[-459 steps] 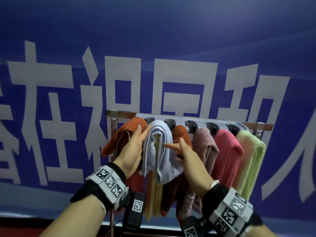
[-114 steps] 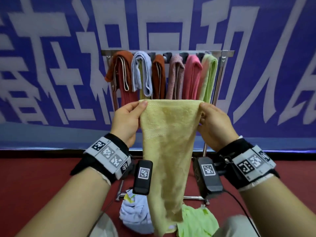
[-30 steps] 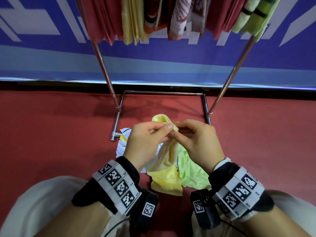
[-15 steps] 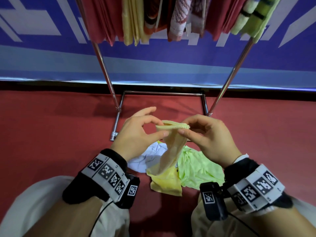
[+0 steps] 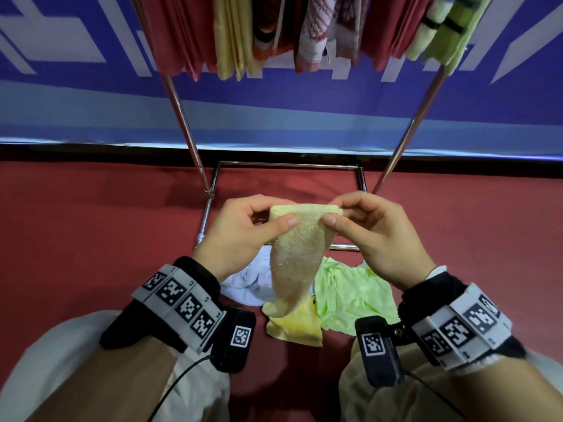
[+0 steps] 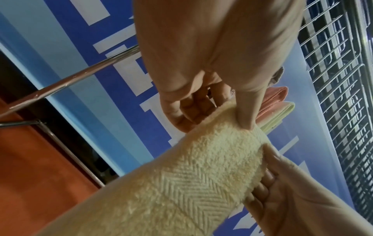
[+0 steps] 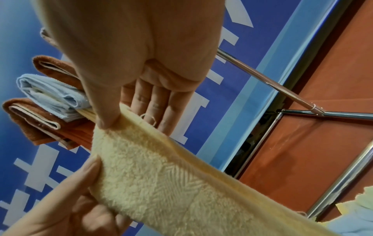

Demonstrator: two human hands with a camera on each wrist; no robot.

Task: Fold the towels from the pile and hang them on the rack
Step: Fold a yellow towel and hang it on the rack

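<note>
Yellow towel (image 5: 292,263), top pinched in left hand (image 5: 240,233) and right hand (image 5: 377,236) grip, herringbone band (image 6: 191,188) apparently wrist-view only

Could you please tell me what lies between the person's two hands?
The top edge of the yellow towel, pinched by the left hand and right hand; the head view shows it.

The pale yellow towel (image 5: 294,257) at mid-frame carried a woven herringbone band. Below it lay a white towel (image 5: 249,287), a lime green towel (image 5: 350,296) and a brighter yellow towel (image 5: 297,327) on the red floor (image 5: 91,233). Along the top edge the hanging towels (image 5: 310,32) were maroon, yellow, rust, pink-and-white patterned and black-striped green, before a blue banner (image 5: 304,95) with white lettering.
</note>
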